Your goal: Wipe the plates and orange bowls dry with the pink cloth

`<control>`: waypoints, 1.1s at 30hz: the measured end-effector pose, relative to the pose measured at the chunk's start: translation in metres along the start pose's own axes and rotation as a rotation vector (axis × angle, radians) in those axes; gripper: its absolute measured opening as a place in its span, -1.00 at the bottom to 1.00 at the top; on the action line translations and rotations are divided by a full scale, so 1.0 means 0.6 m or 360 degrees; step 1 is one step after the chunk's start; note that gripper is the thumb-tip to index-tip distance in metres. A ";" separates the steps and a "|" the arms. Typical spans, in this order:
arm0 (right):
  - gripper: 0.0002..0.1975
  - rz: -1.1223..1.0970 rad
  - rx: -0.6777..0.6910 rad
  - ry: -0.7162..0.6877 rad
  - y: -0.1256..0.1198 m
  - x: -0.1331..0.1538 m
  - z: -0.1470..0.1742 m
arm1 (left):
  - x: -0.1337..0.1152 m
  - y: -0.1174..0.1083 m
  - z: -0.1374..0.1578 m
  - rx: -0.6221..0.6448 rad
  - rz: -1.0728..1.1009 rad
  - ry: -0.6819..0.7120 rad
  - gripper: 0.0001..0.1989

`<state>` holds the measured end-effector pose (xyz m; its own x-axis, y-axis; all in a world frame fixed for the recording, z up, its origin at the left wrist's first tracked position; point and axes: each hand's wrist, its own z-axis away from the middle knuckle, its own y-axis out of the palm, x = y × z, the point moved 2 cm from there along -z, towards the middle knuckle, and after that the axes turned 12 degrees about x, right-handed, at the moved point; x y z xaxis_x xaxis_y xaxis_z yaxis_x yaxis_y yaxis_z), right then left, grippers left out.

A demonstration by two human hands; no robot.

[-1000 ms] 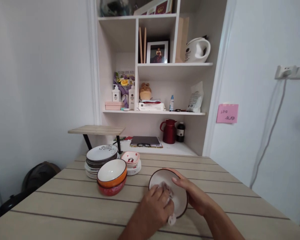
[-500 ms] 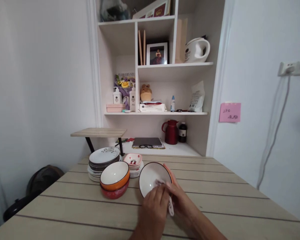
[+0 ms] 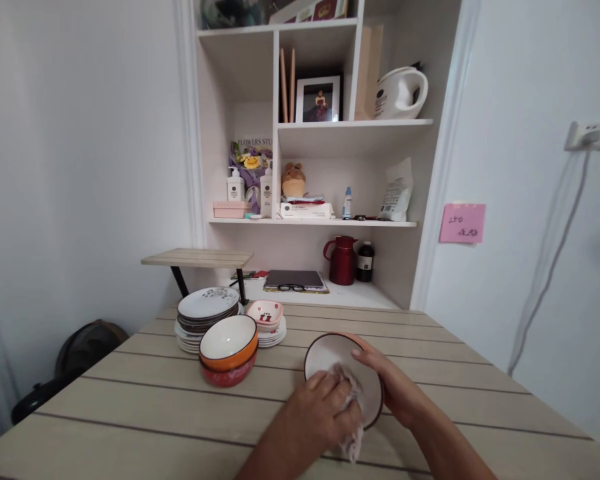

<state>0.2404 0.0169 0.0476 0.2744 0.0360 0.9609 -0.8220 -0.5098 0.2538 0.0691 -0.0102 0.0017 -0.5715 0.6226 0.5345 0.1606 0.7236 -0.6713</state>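
Note:
A bowl [image 3: 325, 353] with a white inside, a dark rim and an orange outside is tilted towards me above the table front. My right hand [image 3: 387, 380] grips its right side, thumb over the rim and fingers behind. My left hand [image 3: 325, 410] is closed on a crumpled whitish cloth [image 3: 351, 443], pressed to the inside of the bowl; part of the cloth hangs below the fingers. To the left, an orange bowl [image 3: 229, 340] sits in a red bowl [image 3: 230, 375].
Behind the bowls stand a stack of plates [image 3: 207, 303] and small square dishes [image 3: 265, 312] on small white plates [image 3: 273, 337]. A low wooden riser [image 3: 197, 257] is at the back left. The shelf behind holds a red jug [image 3: 343, 260] and a laptop [image 3: 294, 279].
Both hands have moved the bowl right and slightly nearer to me, turning it. My left hand with the cloth has shifted across the bowl's inside. The camera view has tilted slightly.

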 end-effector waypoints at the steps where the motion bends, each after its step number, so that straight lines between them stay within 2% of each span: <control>1: -0.42 0.0005 0.0021 0.0030 -0.002 0.000 0.001 | -0.001 0.003 0.001 0.0008 -0.0031 -0.0012 -0.74; 4: -0.34 -0.0062 0.0045 0.0029 0.001 -0.005 0.000 | -0.004 0.014 0.003 -0.0039 -0.0079 -0.0120 -0.75; 8: -0.12 -0.0290 0.0105 -0.0204 0.030 -0.016 -0.008 | -0.005 0.023 0.005 -0.0208 0.0012 -0.0417 -0.74; 10: 0.00 -0.0358 0.0139 -0.0283 0.050 -0.025 -0.014 | -0.002 0.023 0.006 -0.0225 0.0069 -0.0590 -0.70; 12: 0.01 -0.0376 0.0111 -0.0326 0.066 -0.033 -0.020 | 0.001 0.020 0.006 -0.0228 0.0088 -0.0661 -0.65; 18: -0.20 -0.0268 -0.0134 -0.0374 0.081 -0.048 -0.026 | 0.006 0.018 0.006 -0.0263 0.0152 -0.0548 -0.62; 23: -0.27 -0.0146 -0.0291 -0.0355 0.064 -0.047 -0.023 | 0.007 0.026 -0.001 -0.0088 0.0248 -0.0417 -0.64; 28: -0.30 -0.0145 -0.0170 -0.0246 0.044 -0.026 -0.017 | 0.013 0.015 0.000 -0.0003 0.0214 -0.0231 -0.66; 33: -0.35 -0.0084 0.0034 -0.0050 0.013 0.001 -0.003 | 0.009 0.014 0.000 -0.0112 0.0078 -0.0168 -0.75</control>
<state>0.2331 0.0145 0.0503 0.3327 0.0365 0.9423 -0.7954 -0.5260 0.3012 0.0671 -0.0008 -0.0010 -0.6425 0.6256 0.4424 0.2441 0.7144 -0.6557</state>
